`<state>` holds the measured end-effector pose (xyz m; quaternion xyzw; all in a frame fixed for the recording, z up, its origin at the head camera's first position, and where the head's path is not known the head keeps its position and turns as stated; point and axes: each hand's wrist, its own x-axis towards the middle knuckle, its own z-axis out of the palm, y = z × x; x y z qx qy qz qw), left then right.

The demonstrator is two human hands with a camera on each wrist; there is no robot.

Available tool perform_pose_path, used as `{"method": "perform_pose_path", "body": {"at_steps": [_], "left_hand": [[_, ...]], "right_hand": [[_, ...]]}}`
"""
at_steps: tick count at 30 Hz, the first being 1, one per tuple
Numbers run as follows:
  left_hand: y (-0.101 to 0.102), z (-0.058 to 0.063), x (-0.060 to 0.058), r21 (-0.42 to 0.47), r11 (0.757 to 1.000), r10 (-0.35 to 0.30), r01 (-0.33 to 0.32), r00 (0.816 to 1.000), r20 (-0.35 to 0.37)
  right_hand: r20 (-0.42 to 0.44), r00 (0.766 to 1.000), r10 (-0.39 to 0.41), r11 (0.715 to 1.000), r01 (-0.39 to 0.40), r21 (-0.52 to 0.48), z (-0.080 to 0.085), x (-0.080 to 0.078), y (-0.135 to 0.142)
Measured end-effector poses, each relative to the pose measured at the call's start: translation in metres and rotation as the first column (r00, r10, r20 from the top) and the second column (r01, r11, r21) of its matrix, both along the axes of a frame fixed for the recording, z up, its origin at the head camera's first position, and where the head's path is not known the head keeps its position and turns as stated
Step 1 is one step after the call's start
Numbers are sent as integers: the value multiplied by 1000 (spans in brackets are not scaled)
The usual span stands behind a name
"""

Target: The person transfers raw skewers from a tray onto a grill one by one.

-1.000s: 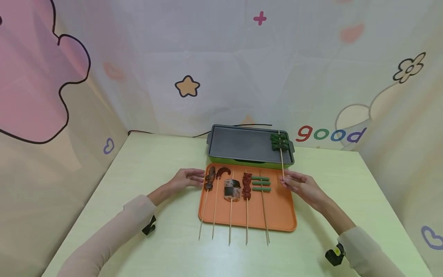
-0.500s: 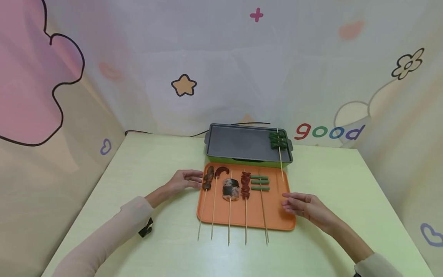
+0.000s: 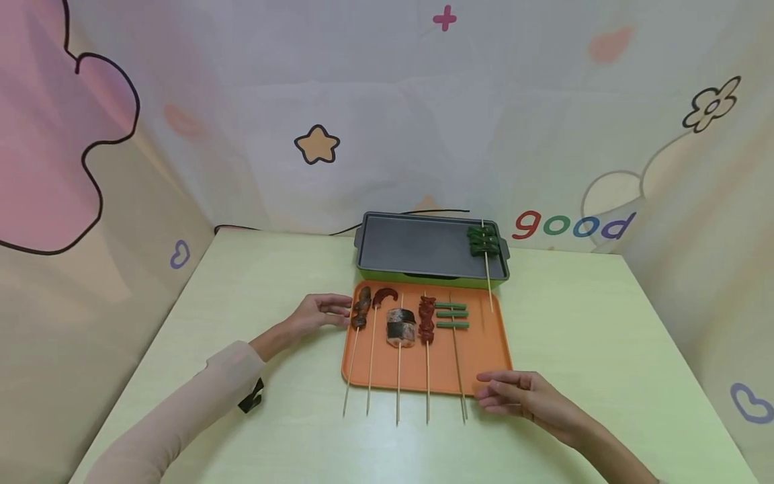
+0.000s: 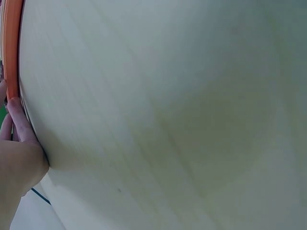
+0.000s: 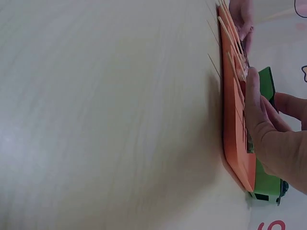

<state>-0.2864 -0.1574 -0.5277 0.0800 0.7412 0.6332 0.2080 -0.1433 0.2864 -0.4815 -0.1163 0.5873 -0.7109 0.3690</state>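
My left hand (image 3: 311, 314) rests its fingers against the left edge of the orange tray (image 3: 491, 349), whose rim (image 4: 11, 48) also shows in the left wrist view. Beside those fingers lies a brown mushroom-like skewer (image 3: 361, 309). A skewer with a curled red piece (image 3: 384, 298), a black-and-white banded skewer (image 3: 401, 327), a red meat skewer (image 3: 426, 319) and a green-stick skewer (image 3: 452, 314) follow to the right. Over the tray's near right corner hovers my right hand (image 3: 535, 403), fingers loosely bent and holding nothing, close to the green-stick skewer's handle end.
Behind the tray stands a green grill with a grey plate (image 3: 417, 245). A leafy green skewer (image 3: 484, 240) lies on its right end, the stick reaching over the tray. Patterned curtains (image 3: 387, 101) enclose the pale table (image 3: 254, 269).
My right hand let go of the leafy green skewer's stick and came back toward me, down to the tray's near right corner. My left hand stays at the tray's left edge.
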Motion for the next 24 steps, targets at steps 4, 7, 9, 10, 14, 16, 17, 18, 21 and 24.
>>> {"method": "perform_pose_path", "body": {"at_steps": [4, 7, 9, 10, 14, 16, 17, 18, 21, 24], "left_hand": [[1, 2, 1, -1, 1000, 6, -6, 1000, 6], [1, 2, 1, -1, 1000, 12, -12, 1000, 9], [1, 2, 1, -1, 1000, 2, -2, 1000, 0], [0, 2, 1, 2, 1000, -2, 2, 1000, -2], [-2, 1, 1, 6, 1000, -17, 17, 1000, -8], [-2, 1, 1, 6, 1000, -14, 14, 1000, -7], [-2, 1, 1, 3, 1000, -14, 14, 1000, -10], [-2, 1, 1, 0, 1000, -12, 12, 1000, -10], [-2, 1, 1, -10, 1000, 0, 0, 1000, -7], [-1, 0, 0, -16, 1000, -5, 5, 1000, -8]], "right_hand": [[5, 1000, 10, 999, -10, 31, -3, 5, -4], [-2, 1000, 6, 998, -6, 58, -5, 7, -7], [0, 1000, 2, 998, -2, 66, -5, 9, -8], [3, 1000, 3, 998, -3, 67, -6, 9, -9], [21, 1000, -5, 998, 3, 71, -8, 10, -12], [34, 999, -15, 997, 12, 72, -10, 10, -14], [43, 999, -21, 997, 18, 70, -10, 10, -15], [53, 998, -26, 997, 22, 67, -11, 10, -16], [80, 996, -36, 998, 32, 53, -14, 11, -20], [99, 994, -48, 998, 45, 39, -15, 12, -23]]}}
